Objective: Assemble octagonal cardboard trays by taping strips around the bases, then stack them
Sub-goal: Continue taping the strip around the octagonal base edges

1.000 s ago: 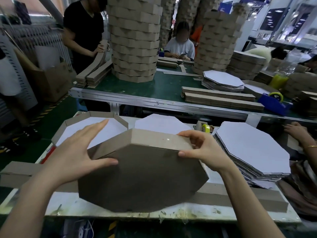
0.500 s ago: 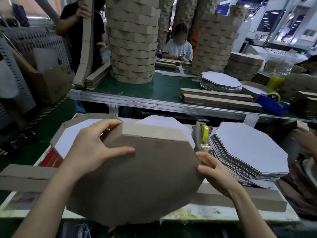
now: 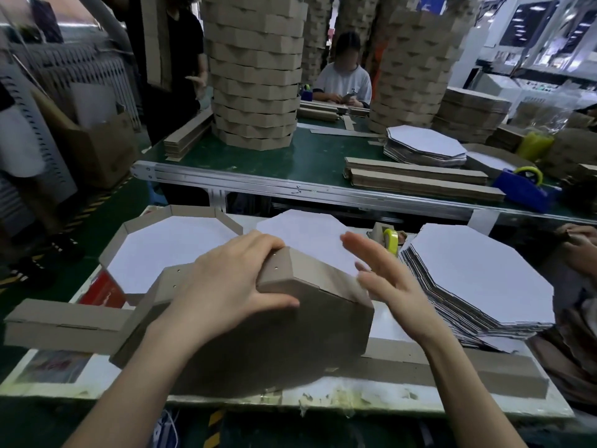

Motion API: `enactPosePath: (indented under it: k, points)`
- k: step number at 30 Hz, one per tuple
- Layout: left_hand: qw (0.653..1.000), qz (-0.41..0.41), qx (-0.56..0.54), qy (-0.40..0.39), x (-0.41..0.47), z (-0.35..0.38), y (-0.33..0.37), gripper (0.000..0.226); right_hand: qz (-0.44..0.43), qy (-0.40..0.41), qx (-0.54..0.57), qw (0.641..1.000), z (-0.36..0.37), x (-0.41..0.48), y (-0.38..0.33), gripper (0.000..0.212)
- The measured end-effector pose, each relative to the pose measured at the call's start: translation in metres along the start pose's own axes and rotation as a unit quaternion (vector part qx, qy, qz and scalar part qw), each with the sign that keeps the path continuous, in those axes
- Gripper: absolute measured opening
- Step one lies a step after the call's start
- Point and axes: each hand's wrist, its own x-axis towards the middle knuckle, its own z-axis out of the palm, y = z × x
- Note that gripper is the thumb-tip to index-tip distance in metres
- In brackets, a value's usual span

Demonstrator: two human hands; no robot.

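Where the tray (image 3: 274,344) lies: bottom up on the white worktable (image 3: 386,328), brown base facing the camera, far edge raised and near edge low at the table's front.
Left hand (image 3: 226,286): grasps the tray's far left corner, with the fingers curled over the side wall and the thumb laid across the base.
Right hand (image 3: 387,286): released, fingers straight and close together, just beside the tray's far right wall. Whether the edge of the palm touches the wall cannot be told.
Under the tray: cardboard strips (image 3: 452,370) stick out to left and right along the table's front.
Behind, left: an assembled tray (image 3: 193,211), open side up and white inside.
Behind, middle: a loose octagonal base (image 3: 300,229) lying flat, partly hidden by the hands.
Right: a stack of bases (image 3: 478,270), white faces up, near the right hand. A tape dispenser (image 3: 389,240) with a yellow roll stands between the stack and the loose base.
Beyond: a green belt table (image 3: 307,156) carrying tall tray towers (image 3: 255,76), more strips and a blue dispenser (image 3: 523,189).
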Motion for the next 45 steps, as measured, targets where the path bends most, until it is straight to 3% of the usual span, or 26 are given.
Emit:
enactPosePath:
  k: [2,5,10,13,16,20,23,26,29,32,37,40,43,45]
  points:
    - [0.999,0.014,0.039,0.003,0.002,0.005,0.007,0.075,-0.040,-0.036,-0.078,0.996,0.012,0.009,-0.015,0.064]
    - [0.995,0.049,0.087,0.006,0.004,0.010,0.012,0.072,-0.088,-0.030,-0.143,0.985,0.024,0.018,-0.019,0.053]
    - [0.995,0.073,0.064,-0.021,0.011,0.010,0.014,0.057,-0.078,-0.008,-0.024,0.997,0.010,0.024,-0.004,0.025]
    - [0.996,0.069,0.039,-0.032,0.018,0.013,0.015,0.055,0.039,0.152,0.107,0.982,-0.012,0.039,0.031,0.013]
    - [0.996,0.065,0.000,-0.054,0.030,0.015,0.020,0.057,0.240,0.301,0.075,0.920,-0.053,0.062,0.097,0.019]
    - [0.991,0.084,0.013,-0.100,0.049,0.026,0.035,0.061,0.405,0.279,-0.027,0.870,-0.098,0.073,0.189,0.033]
    - [0.991,0.083,0.018,-0.106,0.059,0.036,0.043,0.062,0.461,0.246,-0.062,0.850,-0.121,0.078,0.225,0.022]
    - [0.992,0.071,0.011,-0.101,0.068,0.037,0.041,0.058,0.497,0.205,-0.063,0.841,-0.135,0.089,0.247,0.028]
    - [0.993,0.064,0.008,-0.101,0.072,0.038,0.038,0.053,0.511,0.191,-0.018,0.838,-0.137,0.101,0.268,0.038]
    - [0.993,0.062,0.010,-0.100,0.077,0.039,0.039,0.053,0.516,0.233,0.044,0.823,-0.133,0.112,0.277,0.032]
    - [0.993,0.062,0.025,-0.100,0.084,0.041,0.039,0.056,0.464,0.380,0.196,0.776,-0.119,0.114,0.269,0.010]
    - [0.994,0.057,0.017,-0.095,0.085,0.041,0.037,0.056,0.415,0.445,0.246,0.755,-0.108,0.100,0.255,0.009]
    - [0.995,0.054,0.014,-0.087,0.086,0.042,0.036,0.056,0.371,0.412,0.223,0.802,-0.093,0.071,0.260,0.009]
    - [0.994,0.056,0.019,-0.087,0.085,0.043,0.037,0.056,0.363,0.395,0.217,0.816,-0.084,0.049,0.268,0.011]
